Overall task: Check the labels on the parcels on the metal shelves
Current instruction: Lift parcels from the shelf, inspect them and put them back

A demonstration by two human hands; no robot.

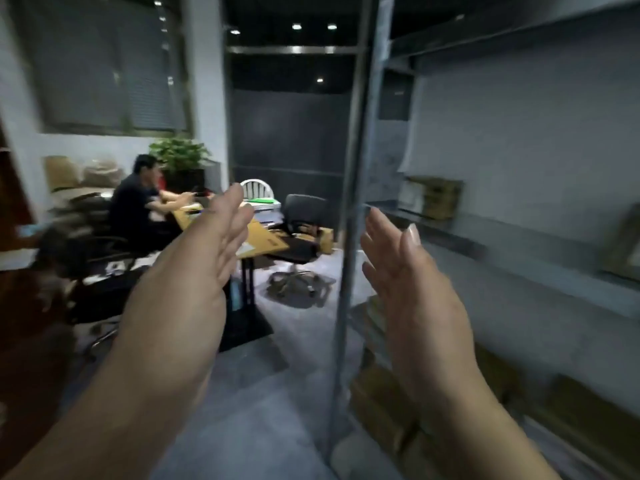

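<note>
Parcels (440, 197): brown boxes on metal shelves (512, 252) at our right. One sits on middle shelf near wall, and lower stack (381, 403) sits beneath. Labels too blurred for us to read.

Our left hand (207, 261): raised in open air left of shelf post (353, 202), fingers (228, 216) straight, pressed together, holding nothing.

Our right hand (412, 289): raised just right of post, fingers (375, 230) straight, slightly spread, thumb up, holding nothing.

Beyond: seated person (135, 206) at desk (266, 242), office chair (301, 230), plant (180, 154).
</note>
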